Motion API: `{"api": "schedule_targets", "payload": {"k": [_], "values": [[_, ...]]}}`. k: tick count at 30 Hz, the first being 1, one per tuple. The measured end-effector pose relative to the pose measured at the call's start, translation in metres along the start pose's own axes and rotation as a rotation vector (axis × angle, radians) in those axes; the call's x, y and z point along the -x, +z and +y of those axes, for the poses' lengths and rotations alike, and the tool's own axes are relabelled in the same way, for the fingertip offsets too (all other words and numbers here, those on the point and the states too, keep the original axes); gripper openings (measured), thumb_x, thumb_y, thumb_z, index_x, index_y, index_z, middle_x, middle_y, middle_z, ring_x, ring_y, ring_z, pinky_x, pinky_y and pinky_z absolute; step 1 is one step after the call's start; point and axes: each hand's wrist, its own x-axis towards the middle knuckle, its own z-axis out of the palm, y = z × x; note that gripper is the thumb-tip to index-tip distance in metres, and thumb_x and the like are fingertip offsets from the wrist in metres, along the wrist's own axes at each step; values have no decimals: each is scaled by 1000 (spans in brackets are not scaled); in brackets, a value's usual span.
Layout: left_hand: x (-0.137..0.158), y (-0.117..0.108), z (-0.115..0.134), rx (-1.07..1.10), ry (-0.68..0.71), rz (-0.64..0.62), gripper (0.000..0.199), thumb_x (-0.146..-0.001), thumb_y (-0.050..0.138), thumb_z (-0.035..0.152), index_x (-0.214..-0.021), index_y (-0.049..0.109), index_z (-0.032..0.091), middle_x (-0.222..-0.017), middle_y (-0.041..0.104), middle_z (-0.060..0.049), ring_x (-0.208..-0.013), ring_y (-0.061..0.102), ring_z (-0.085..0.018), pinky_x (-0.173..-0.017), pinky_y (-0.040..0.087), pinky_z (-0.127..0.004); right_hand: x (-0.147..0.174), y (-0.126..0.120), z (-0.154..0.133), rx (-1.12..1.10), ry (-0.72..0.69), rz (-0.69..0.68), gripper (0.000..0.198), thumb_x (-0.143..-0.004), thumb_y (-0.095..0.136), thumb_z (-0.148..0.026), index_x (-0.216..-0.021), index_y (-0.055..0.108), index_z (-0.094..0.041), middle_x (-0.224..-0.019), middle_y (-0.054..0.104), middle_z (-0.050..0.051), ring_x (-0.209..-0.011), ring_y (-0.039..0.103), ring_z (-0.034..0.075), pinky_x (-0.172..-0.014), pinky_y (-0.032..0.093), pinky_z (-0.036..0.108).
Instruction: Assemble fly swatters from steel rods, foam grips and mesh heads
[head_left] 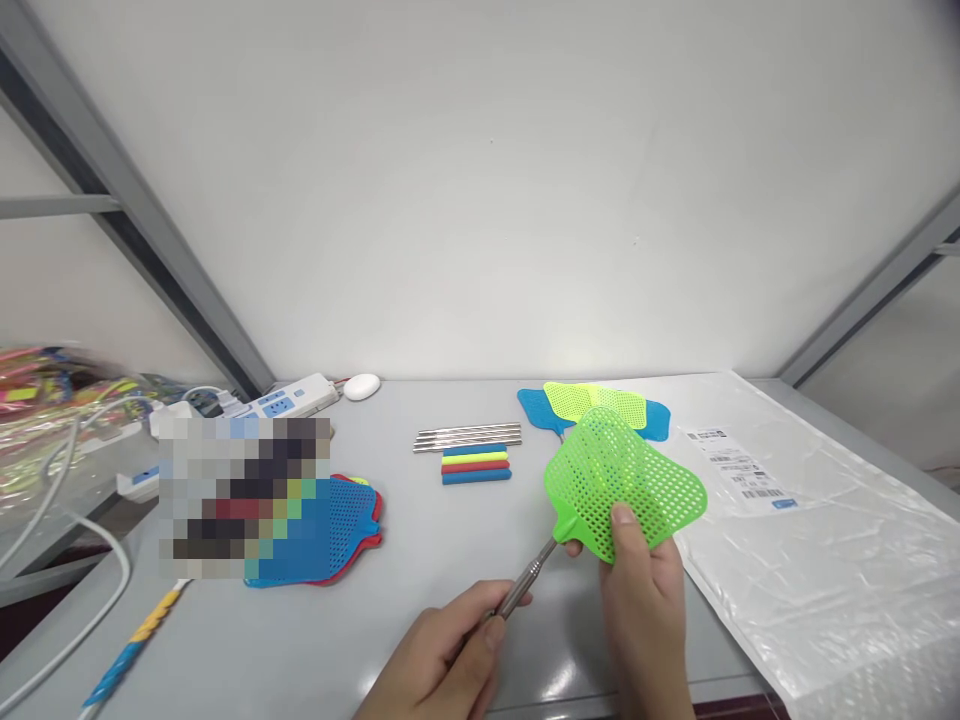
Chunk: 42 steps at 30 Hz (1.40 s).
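Observation:
A bright green mesh fly swatter (615, 475) is tilted above the table at the right of centre. My right hand (645, 610) pinches its head, thumb on top and the fingers mostly hidden underneath. My left hand (450, 655) is closed around the metal rod (528, 578) of the same swatter, close below the green neck. Behind them lie blue swatter heads (658, 418) and yellow ones (581, 402). Several metal rods (469, 437) lie in a row at centre, with blue, yellow and red handle grips (475, 467) in front of them.
Blue and red swatter heads (352, 510) are stacked at left beside a pixelated patch. A power strip (300, 397), a white oval object (361, 387) and white cables (120, 575) occupy the left side. White plastic packaging (810, 560) with a label covers the table's right side.

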Motion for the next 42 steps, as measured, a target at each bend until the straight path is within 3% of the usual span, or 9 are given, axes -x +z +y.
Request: {"api": "schedule_targets", "payload": {"k": [6, 9, 14, 18, 23, 31, 36, 39, 42], "values": [[1, -5, 3, 99, -48, -50, 63, -86, 48, 70, -119, 60, 18, -51, 29, 9, -48, 26, -10, -48, 17, -23, -4, -9, -5, 48, 13, -330, 24, -90, 62, -41, -80, 65, -20, -72, 65, 4, -68, 60, 19, -64, 46, 31], [-3, -3, 11, 122, -55, -63, 62, -87, 48, 68, -119, 61, 17, -52, 29, 9, -47, 20, -9, -47, 17, -22, -7, -16, -7, 93, 17, -398, 28, -91, 60, -40, -73, 66, -18, -65, 62, 4, -71, 60, 20, -70, 47, 33], [-10, 0, 29, -98, 29, -14, 47, -91, 49, 58, -109, 69, 19, -57, 32, 7, -53, 27, -11, -49, 22, -22, -6, -17, -13, -53, 106, -313, 21, -85, 67, -39, -86, 68, -18, -69, 64, 3, -63, 59, 18, -70, 50, 35], [-11, -4, 38, -256, 124, 26, 35, -91, 50, 51, -94, 73, 24, -55, 37, 5, -55, 31, -13, -53, 27, -23, -2, -11, -12, -119, 209, -293, 29, -84, 63, -45, -78, 67, -17, -69, 63, 4, -59, 56, 18, -62, 49, 34], [-6, -5, 43, -287, 168, 98, 35, -90, 51, 50, -82, 72, 23, -59, 48, 3, -63, 42, -15, -58, 33, -23, -1, -14, -3, -56, 160, -115, 31, -77, 74, -43, -67, 56, -20, -58, 48, -4, -53, 45, 13, -51, 40, 28], [-9, 1, 43, -66, 11, -209, 45, -96, 42, 55, -109, 65, 18, -53, 28, 8, -49, 24, -10, -45, 18, -21, 0, -24, -18, -19, 117, -159, 44, -71, 79, -46, -61, 44, -21, -55, 37, -7, -49, 33, 9, -45, 31, 26], [-6, 5, 55, -268, 135, -127, 42, -96, 43, 52, -86, 66, 18, -63, 36, 5, -58, 31, -11, -52, 25, -22, 4, -27, -14, -48, 125, -199, 51, -76, 74, -50, -60, 34, -22, -54, 27, -9, -48, 26, 8, -46, 27, 25], [-3, 8, 59, -426, 140, -49, 41, -97, 40, 50, -83, 63, 20, -62, 38, 5, -59, 32, -12, -55, 26, -23, 5, -27, -11, -80, 152, -219, 52, -78, 74, -49, -61, 33, -22, -55, 26, -9, -48, 26, 8, -46, 24, 24], [-5, 12, 56, -459, 132, -54, 41, -98, 38, 50, -81, 59, 20, -59, 37, 6, -56, 32, -12, -53, 26, -22, 2, -27, -15, -102, 180, -243, 49, -78, 74, -47, -63, 35, -22, -56, 27, -9, -48, 26, 7, -45, 23, 23]]}}
